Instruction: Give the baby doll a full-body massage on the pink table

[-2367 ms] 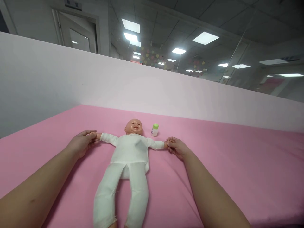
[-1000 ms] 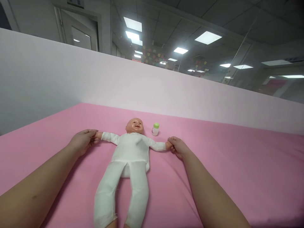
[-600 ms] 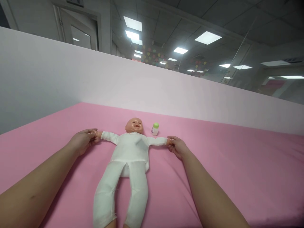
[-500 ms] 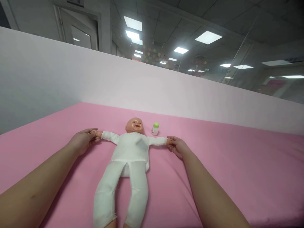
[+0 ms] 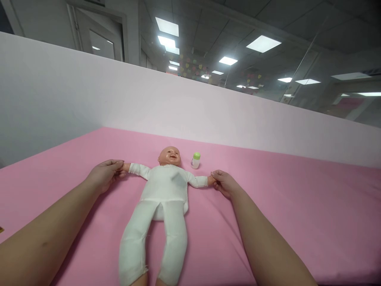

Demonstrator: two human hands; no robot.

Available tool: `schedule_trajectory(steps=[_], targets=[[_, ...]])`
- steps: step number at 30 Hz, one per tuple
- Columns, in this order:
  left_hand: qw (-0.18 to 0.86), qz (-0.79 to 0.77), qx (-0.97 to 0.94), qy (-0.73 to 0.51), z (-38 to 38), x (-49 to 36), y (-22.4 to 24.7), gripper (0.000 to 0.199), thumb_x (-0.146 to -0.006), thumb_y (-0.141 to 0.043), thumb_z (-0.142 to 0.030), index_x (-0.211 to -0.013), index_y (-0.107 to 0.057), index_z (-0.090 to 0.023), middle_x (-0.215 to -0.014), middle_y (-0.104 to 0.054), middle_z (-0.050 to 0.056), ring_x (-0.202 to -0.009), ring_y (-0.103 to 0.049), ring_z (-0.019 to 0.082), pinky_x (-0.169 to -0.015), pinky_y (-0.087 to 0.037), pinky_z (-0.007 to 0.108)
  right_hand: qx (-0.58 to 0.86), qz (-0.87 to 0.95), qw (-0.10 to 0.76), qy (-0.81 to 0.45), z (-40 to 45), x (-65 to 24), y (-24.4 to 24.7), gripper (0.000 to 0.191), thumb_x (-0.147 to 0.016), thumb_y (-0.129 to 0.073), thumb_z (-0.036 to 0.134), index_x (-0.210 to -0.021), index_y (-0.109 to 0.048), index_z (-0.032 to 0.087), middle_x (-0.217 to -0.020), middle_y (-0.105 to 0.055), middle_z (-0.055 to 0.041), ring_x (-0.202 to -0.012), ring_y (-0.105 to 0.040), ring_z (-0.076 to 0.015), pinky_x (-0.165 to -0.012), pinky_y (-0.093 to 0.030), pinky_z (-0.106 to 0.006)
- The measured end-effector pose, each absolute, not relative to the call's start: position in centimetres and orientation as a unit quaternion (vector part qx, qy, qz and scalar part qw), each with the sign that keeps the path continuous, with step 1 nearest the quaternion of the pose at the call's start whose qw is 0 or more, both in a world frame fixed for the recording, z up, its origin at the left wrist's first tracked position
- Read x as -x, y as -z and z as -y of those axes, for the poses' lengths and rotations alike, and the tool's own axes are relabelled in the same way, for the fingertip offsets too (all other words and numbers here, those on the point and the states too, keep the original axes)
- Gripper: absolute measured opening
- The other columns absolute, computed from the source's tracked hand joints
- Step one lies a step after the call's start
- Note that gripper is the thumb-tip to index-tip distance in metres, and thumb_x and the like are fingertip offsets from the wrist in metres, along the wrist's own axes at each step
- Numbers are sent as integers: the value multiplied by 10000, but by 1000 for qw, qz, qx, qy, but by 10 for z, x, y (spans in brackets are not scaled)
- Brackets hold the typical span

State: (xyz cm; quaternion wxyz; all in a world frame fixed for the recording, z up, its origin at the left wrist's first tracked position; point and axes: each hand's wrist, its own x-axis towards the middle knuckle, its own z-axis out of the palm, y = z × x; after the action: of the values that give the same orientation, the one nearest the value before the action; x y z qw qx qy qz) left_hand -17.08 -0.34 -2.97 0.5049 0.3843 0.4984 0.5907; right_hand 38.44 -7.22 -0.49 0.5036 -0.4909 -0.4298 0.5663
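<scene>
A baby doll (image 5: 165, 184) with a white cloth body lies on its back, its head toward the far wall and its arms stretched out sideways. My left hand (image 5: 105, 174) is closed around the doll's hand on the left side of the view. On the other side, my right hand (image 5: 224, 182) pinches the doll's other hand between thumb and fingers. Just beyond the doll's shoulder, beside its head, a small bottle (image 5: 195, 161) with a green cap stands upright, touched by neither hand. The doll's feet are cut off by the lower edge of the view.
Pink sheeting (image 5: 282, 214) covers the flat surface under the doll. A white wall or panel (image 5: 208, 111) runs along the back and left. Above it are glass, ceiling lights and a door (image 5: 99, 39).
The doll's arm held by my right hand now bends and slopes slightly lower than before. Both hands keep their hold. The whole view has shifted very slightly.
</scene>
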Motion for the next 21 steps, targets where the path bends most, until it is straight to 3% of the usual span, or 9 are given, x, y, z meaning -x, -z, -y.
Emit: schedule_trajectory(steps=[6, 11, 15, 21], targets=[[504, -517, -364, -589, 0, 169, 30, 234, -872, -749, -186, -1088, -738, -97, -940, -748, 149, -696, -732, 211, -632, -668, 312, 515, 419, 519, -539, 70, -381, 7, 351, -824, -847, 420, -760, -575, 207, -643, -561, 12, -512, -451, -102, -441, -339, -214], [518, -512, -344, -593, 4, 165, 27, 263, -863, -673, -82, -1121, -726, -94, -997, -754, 167, -733, -755, 221, -699, -685, 331, 534, 391, 535, -526, 70, -378, 7, 132, -832, -770, 243, -898, -664, 199, -701, -612, -9, -512, -476, -94, -431, -362, -189], [529, -508, -337, -591, 7, 164, 24, 324, -827, -713, -34, -1139, -706, -119, -1004, -746, 139, -751, -760, 209, -740, -688, 328, 530, 364, 550, -534, 69, -379, 5, 322, -773, -716, 94, -1079, -706, 193, -798, -682, -42, -577, -564, -124, -476, -477, -208], [556, -458, -355, -596, 12, 159, 19, 208, -881, -722, -71, -1075, -688, -136, -982, -739, 85, -854, -750, 197, -802, -676, 304, 461, 326, 579, -589, 73, -376, -5, 210, -949, -716, 288, -1103, -739, 148, -944, -712, -73, -675, -622, -116, -594, -594, -197]])
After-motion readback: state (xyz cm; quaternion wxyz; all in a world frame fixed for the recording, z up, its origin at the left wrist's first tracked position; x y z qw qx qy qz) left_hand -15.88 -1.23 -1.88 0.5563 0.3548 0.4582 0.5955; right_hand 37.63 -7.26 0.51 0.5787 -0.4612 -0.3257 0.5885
